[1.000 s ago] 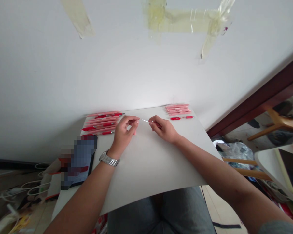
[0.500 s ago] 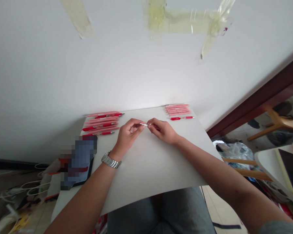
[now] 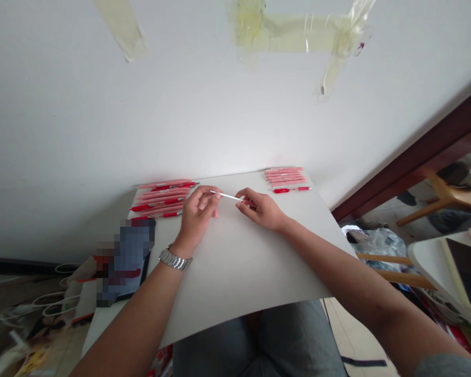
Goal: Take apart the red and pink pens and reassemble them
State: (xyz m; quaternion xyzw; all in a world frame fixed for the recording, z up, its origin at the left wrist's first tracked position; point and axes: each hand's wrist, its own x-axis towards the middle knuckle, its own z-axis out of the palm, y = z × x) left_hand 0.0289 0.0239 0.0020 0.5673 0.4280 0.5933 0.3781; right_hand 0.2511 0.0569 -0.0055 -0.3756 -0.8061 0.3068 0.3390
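Observation:
A thin white pen refill (image 3: 231,197) stretches between my two hands above the white table. My left hand (image 3: 199,208), with a metal watch at the wrist, pinches its left part between thumb and fingers. A short pink piece (image 3: 215,213) shows below those fingers, perhaps a pen part also held there. My right hand (image 3: 260,209) is closed around a pink-red pen barrel (image 3: 249,203), mostly hidden by the fingers; the refill's right end meets it.
Several pink and red pens (image 3: 163,195) lie in a row at the table's back left. Another row of pink pens (image 3: 286,176) lies back right, with a red pen (image 3: 292,190) before it. A blurred-out phone-like object (image 3: 131,256) rests at the left edge.
My left hand has moved left, away from my right hand. A much longer stretch of the white refill now shows between them, and the pink piece has come into view.

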